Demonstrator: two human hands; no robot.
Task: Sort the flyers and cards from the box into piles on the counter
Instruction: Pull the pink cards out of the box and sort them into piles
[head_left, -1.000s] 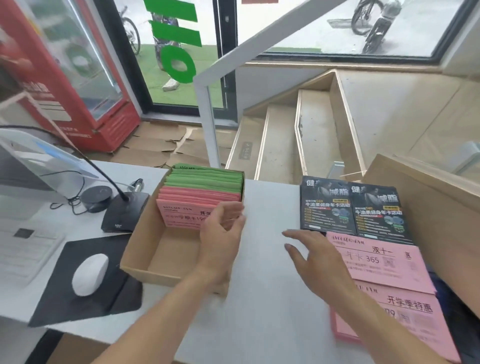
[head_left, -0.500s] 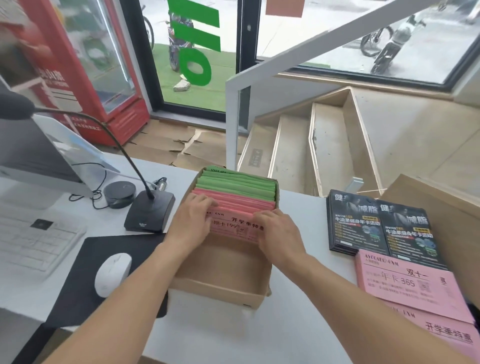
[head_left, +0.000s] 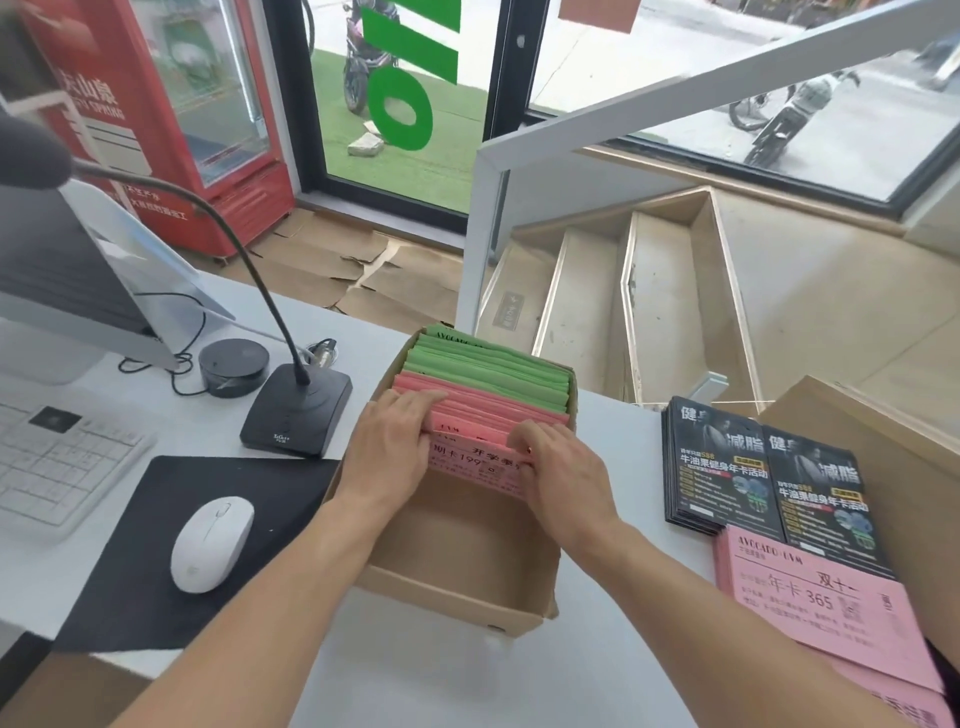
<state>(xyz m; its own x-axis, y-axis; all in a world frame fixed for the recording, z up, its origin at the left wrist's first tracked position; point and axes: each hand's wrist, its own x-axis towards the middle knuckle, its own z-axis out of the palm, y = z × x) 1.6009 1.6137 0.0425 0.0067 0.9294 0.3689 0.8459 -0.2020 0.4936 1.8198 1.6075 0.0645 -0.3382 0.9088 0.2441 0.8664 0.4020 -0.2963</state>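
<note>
Both hands reach into the cardboard box (head_left: 447, 587) on the white desk (head_left: 467, 675). The left hand (head_left: 387, 457) and the right hand (head_left: 563, 480) curl their fingers over the top edges of the pink cards (head_left: 478, 431), gripping the front of the upright stack. Green cards (head_left: 493, 366) stand directly beyond the fingertips. To the right of the right hand lie black flyers (head_left: 763, 478) and a pink card pile (head_left: 815, 597). Left of the left hand sit a white mouse (head_left: 212, 543) and a desk microphone (head_left: 296, 410).
</note>
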